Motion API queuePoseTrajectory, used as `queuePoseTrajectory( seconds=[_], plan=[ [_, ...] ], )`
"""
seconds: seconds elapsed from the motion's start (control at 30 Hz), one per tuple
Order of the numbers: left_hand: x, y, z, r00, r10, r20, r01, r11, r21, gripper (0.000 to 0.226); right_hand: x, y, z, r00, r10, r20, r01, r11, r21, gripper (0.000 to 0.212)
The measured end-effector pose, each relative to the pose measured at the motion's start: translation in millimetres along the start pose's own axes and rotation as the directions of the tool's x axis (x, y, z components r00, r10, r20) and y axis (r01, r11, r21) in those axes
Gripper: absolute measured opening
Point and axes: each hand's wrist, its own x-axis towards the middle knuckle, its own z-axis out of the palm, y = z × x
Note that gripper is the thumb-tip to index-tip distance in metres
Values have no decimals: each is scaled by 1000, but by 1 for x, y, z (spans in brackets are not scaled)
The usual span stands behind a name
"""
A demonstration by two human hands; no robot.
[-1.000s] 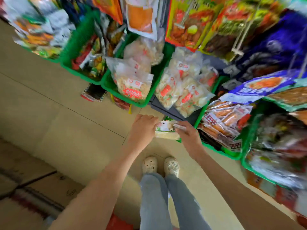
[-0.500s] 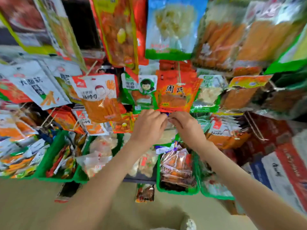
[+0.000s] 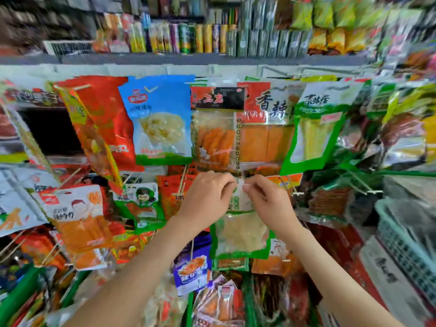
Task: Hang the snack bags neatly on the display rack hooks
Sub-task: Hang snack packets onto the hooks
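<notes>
Left hand [image 3: 207, 199] and right hand [image 3: 269, 204] pinch the green snack bag [image 3: 240, 234] by its top edge. It looks light and floppy; hold there.

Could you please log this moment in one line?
step: hanging | left hand: pinches green snack bag top | right hand: same

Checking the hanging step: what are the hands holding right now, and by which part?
The left hand and right hand both pinch the green-edged snack bag by its top edge; its body hangs below them.
</notes>
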Motion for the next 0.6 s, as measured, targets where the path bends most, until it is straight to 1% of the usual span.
queuePoseTrajectory(
  seconds=[0.13,0.23,0.3,0.37,0.43,0.5,0.6],
  plan=[
    [10,-10,-8,995,-93,-32,92,995,-25,16,-3,14,-25,992,115,-50,-112,992,61,15],
    [19,-22,-13,987,-136,-80,136,991,-5,15,-2,22,-49,995,97,20,-98,992,84,18],
    [29,-28,-20,980,-160,-116,163,987,13,16,5,21,-65,996,84,39,-89,988,127,22],
    [39,-31,-28,974,-181,-134,186,982,24,20,15,17,-77,996,85,39,-90,984,152,28],
    [47,-33,-34,972,-190,-139,196,980,31,24,25,13,-84,997,75,36,-79,987,139,34],
    [53,-34,-40,971,-194,-141,202,978,44,30,32,11,-84,998,61,21,-63,991,117,32],
    [64,-34,-48,974,-178,-141,188,980,62,39,39,6,-81,996,85,-30,-81,990,118,28]
  ],
)
